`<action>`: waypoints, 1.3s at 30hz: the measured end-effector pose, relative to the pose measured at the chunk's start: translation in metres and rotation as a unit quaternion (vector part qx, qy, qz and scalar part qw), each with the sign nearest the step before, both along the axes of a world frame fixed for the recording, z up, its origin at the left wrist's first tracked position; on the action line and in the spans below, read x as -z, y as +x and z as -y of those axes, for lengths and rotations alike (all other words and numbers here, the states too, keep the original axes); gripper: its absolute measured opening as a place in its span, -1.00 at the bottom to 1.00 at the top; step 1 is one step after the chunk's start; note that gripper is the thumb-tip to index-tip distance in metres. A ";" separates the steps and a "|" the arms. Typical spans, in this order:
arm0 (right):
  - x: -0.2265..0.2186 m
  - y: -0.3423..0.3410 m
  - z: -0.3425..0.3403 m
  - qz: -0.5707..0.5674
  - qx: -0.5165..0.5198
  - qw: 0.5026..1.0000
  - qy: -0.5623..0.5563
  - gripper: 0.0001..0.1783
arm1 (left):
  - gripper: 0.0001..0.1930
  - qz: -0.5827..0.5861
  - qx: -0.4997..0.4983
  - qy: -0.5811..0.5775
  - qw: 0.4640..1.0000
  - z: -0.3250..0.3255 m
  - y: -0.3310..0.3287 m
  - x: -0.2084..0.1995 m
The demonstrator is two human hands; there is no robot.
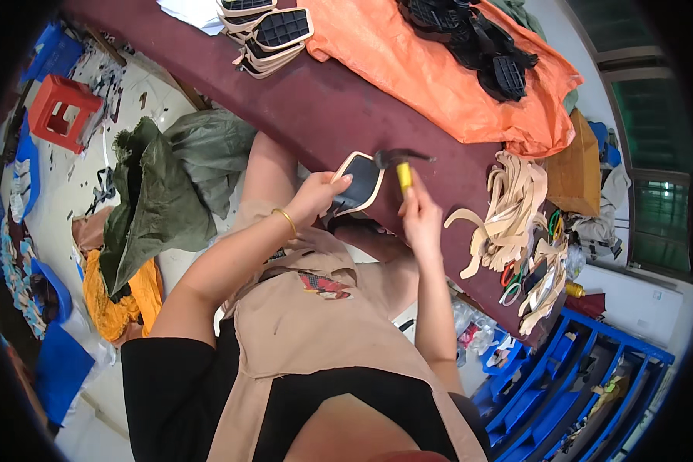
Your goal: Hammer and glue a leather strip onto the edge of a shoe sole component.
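Observation:
My left hand (318, 194) grips a dark, flat shoe-sole-shaped piece (359, 183) with a beige rim, held at the near edge of the maroon table (323, 115). In my right hand (421, 215) is a hammer (405, 175) with a yellow handle. Its dark metal head lies over the upper right edge of the sole piece; whether the two touch I cannot tell. The fingers of my right hand wrap round the handle's lower end. My left thumb presses on the piece's top face, and the other fingers are hidden beneath.
Stacked beige-rimmed black soles (273, 35) stand at the far left of the table. Black shoe parts (493, 54) lie on an orange sheet (408, 69). Beige strips (516, 200) and scissors (510, 292) are at the right. A green sack (158, 200) and a red stool (63, 114) stand left.

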State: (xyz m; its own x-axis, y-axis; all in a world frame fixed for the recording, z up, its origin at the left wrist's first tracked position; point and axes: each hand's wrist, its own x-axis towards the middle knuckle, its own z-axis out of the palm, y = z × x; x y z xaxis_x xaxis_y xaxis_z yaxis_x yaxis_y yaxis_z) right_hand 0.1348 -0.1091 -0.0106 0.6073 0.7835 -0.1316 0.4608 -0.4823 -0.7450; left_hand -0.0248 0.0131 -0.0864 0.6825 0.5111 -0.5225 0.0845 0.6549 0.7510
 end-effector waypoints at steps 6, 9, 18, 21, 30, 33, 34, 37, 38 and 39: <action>0.004 0.027 -0.009 0.220 -0.059 0.970 0.089 -0.66 | -0.62 0.096 -0.051 -0.133 0.985 -0.003 0.002 -0.050; 0.004 -0.014 -0.008 -0.369 -0.080 0.925 0.041 -0.62 | -0.55 0.131 -0.055 -0.154 0.978 0.000 0.008 -0.057; -0.002 -0.035 -0.007 -0.168 -0.002 0.967 0.193 -0.65 | -0.64 0.225 0.005 -0.158 0.961 0.008 0.010 -0.070; 0.016 -0.043 0.000 -0.071 0.023 0.973 0.219 -0.66 | -0.67 0.236 -0.066 -0.116 0.963 0.027 0.029 -0.067; 0.006 -0.050 -0.019 -0.252 0.178 0.886 0.346 -0.68 | -0.85 0.180 -0.090 0.090 0.975 0.054 0.042 -0.054; 0.008 -0.047 -0.016 -0.347 0.143 0.864 0.335 -0.69 | -0.82 0.122 -0.037 0.183 0.975 0.043 0.032 -0.064; 0.008 -0.046 -0.017 -0.421 0.134 0.834 0.330 -0.68 | -0.84 0.086 -0.057 0.322 0.941 0.040 0.033 -0.069; 0.015 -0.028 -0.016 -0.467 0.071 0.856 0.209 -0.64 | -0.86 0.023 -0.050 0.600 0.798 0.017 0.028 -0.065; 0.018 -0.024 -0.019 -0.418 0.053 0.890 0.175 -0.61 | -0.89 -0.010 -0.009 0.647 0.762 0.009 0.023 -0.066; 0.016 -0.024 -0.023 -0.366 0.037 0.919 0.140 -0.56 | -0.89 -0.011 -0.009 0.647 0.763 0.008 0.020 -0.073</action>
